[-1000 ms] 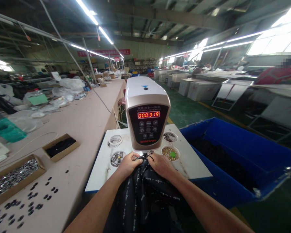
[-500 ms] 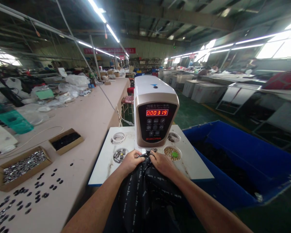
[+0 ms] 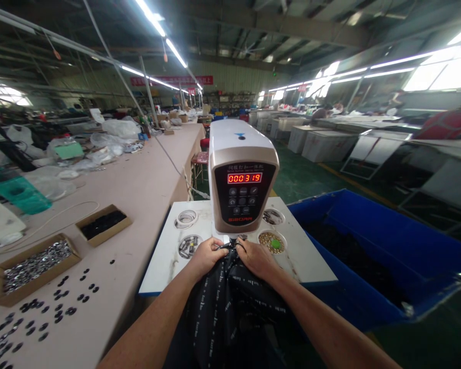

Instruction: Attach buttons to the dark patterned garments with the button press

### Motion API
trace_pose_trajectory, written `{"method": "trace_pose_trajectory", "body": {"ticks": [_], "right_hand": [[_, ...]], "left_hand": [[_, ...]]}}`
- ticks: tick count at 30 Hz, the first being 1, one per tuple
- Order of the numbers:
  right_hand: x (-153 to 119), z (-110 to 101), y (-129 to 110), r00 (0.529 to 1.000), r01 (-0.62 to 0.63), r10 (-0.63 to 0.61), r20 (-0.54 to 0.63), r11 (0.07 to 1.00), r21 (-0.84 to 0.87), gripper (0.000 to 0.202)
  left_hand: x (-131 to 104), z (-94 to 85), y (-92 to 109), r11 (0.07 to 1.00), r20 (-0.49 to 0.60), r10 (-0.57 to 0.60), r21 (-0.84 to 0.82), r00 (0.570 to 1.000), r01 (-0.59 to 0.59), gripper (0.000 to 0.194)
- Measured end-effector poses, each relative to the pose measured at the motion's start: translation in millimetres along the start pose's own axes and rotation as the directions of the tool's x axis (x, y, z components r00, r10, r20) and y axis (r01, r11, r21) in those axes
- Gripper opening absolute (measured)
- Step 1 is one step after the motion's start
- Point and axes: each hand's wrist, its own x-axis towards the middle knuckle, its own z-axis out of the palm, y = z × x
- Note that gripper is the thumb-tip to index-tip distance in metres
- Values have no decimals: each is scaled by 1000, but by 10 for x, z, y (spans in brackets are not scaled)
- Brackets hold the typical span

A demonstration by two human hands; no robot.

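Observation:
Both hands grip the top edge of a dark garment (image 3: 218,302) with white lettering, right under the head of a white and gold machine (image 3: 244,179) whose red display reads 000319. My left hand (image 3: 207,257) pinches the fabric on the left side. On the other side, my right hand (image 3: 253,256) has its fingers closed on the same edge. The cloth between the hands reaches the machine's working point, which is mostly hidden. Below, the garment hangs toward my lap. Around the machine, a white tabletop (image 3: 161,266) has round wells with metal parts.
On the long table (image 3: 138,205) at left are a box of silvery pieces (image 3: 36,266), a box of black pieces (image 3: 103,225) and several loose black discs. A blue bin (image 3: 418,256) with dark cloth stands at right. A person in red (image 3: 449,123) is at the far right.
The view has shifted slightly, so the machine appears a little further left. Both hands keep their hold on the garment, and the display reading is the same.

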Motion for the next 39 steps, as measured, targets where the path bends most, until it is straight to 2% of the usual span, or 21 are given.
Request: {"method": "trace_pose_trajectory", "body": {"ticks": [18,23,26,29,31,33,35,37,39], "right_hand": [[-22,-30,-17,1000,5,-3,-20,997,71,37],[-19,-65,-33,998,-7,15,-63,992,127,37],[-60,-125,-54,993,35,-8,-120,974,224,37],[-188,-211,-67,983,98,-36,-177,930,354,33],[-343,-267,-62,983,133,-64,-170,892,431,30],[-546,-296,-50,993,118,-87,-85,845,521,28],[-772,-280,-44,993,39,-96,64,804,594,30],[-995,-236,-45,976,-41,-108,189,762,646,28],[-1204,-217,-28,959,-71,-138,248,730,680,22]], "left_hand": [[22,-6,-23,1000,8,8,-14,1000,-8,31],[-5,3,-9,1000,-19,17,-12,1000,-17,31],[-63,10,15,999,-28,36,-4,999,-36,31],[-201,16,64,998,-23,63,26,998,-62,30],[-358,31,104,995,-25,82,64,996,-80,29],[-562,73,141,989,-22,98,115,995,-95,27],[-789,154,171,978,12,113,173,993,-114,25],[-1012,266,189,965,77,124,223,989,-138,22],[-1218,377,191,954,129,127,255,983,-157,20]]}}
